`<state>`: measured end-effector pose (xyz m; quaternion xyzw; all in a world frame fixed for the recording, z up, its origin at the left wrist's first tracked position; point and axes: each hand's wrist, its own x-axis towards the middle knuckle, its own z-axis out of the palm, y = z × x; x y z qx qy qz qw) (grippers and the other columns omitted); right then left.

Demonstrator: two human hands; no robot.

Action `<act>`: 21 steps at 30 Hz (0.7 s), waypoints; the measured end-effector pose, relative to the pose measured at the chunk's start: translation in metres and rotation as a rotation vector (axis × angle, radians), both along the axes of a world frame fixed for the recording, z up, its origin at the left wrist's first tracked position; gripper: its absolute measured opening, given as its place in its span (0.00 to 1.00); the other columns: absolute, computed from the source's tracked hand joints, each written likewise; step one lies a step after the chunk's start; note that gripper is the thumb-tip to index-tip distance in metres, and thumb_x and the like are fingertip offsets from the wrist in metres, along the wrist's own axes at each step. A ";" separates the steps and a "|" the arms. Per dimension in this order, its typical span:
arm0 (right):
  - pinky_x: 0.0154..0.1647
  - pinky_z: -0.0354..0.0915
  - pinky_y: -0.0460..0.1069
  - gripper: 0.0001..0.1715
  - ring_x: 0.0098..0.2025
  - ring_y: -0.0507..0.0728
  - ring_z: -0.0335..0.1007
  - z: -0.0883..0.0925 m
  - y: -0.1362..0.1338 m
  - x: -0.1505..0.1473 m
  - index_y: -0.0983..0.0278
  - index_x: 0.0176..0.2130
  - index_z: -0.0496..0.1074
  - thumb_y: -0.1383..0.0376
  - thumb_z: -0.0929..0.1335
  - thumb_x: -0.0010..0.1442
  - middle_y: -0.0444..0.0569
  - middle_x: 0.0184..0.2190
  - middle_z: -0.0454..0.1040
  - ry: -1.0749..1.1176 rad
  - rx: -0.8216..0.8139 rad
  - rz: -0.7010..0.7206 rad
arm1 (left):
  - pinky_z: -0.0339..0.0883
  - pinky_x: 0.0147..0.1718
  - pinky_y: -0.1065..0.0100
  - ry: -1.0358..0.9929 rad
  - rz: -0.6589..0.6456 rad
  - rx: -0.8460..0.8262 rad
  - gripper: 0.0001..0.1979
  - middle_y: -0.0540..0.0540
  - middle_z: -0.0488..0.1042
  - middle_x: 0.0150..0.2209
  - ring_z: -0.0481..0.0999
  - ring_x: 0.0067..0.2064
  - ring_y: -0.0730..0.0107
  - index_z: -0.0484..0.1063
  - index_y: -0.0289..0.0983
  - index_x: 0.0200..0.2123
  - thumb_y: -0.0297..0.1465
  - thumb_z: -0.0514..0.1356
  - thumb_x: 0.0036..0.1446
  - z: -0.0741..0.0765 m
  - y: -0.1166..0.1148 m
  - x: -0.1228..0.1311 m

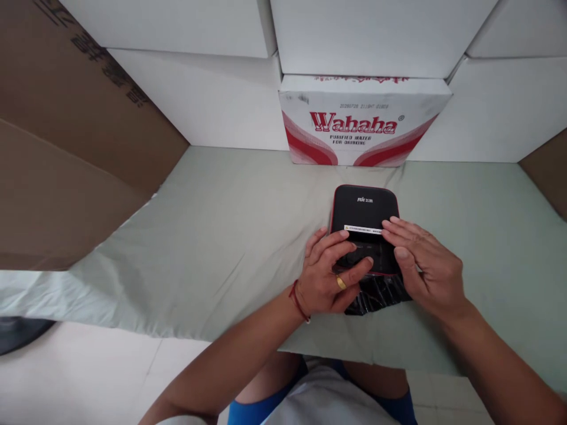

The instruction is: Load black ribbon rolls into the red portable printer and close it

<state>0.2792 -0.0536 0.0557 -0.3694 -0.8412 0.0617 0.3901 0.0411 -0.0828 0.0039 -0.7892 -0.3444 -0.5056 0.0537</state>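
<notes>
A flat black device (364, 211) with rounded corners and a thin red rim lies on the cloth-covered table; I cannot tell its kind. White lettering marks its far part, and a white sticker strip (361, 229) crosses its middle. My left hand (330, 271) rests over its near left side, fingers spread and touching it. On the right edge lies my right hand (425, 260), fingers stretched out over the strip's end. Crinkled black plastic (381, 294) sticks out at the device's near edge, partly hidden by my left hand.
A white and red water carton (363, 127) stands behind the device, before a wall of white boxes (199, 97). Brown cardboard (88, 147) rises at the left, with more brown cardboard (547, 171) at the right. Pale green cloth (221, 236) covers the table.
</notes>
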 end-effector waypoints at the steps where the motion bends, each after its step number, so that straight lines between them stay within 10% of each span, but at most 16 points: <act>1: 0.72 0.72 0.61 0.21 0.67 0.62 0.80 -0.001 0.000 -0.001 0.62 0.61 0.81 0.72 0.68 0.73 0.56 0.60 0.85 -0.005 0.007 -0.003 | 0.57 0.77 0.47 -0.004 -0.011 -0.016 0.23 0.43 0.77 0.54 0.73 0.69 0.54 0.78 0.46 0.59 0.30 0.62 0.60 -0.001 0.001 0.000; 10: 0.68 0.74 0.62 0.22 0.65 0.63 0.81 -0.010 0.001 -0.005 0.63 0.59 0.81 0.75 0.67 0.72 0.56 0.57 0.86 0.068 0.027 -0.015 | 0.46 0.79 0.42 -0.227 -0.118 -0.309 0.33 0.38 0.79 0.67 0.74 0.73 0.53 0.50 0.47 0.81 0.44 0.51 0.78 0.001 0.023 -0.025; 21: 0.74 0.66 0.68 0.25 0.67 0.66 0.78 -0.015 -0.007 -0.010 0.61 0.66 0.77 0.68 0.66 0.74 0.57 0.62 0.83 0.079 0.016 -0.008 | 0.60 0.74 0.48 -0.423 -0.193 -0.438 0.24 0.44 0.84 0.58 0.79 0.66 0.60 0.66 0.48 0.72 0.41 0.54 0.78 0.002 0.033 -0.025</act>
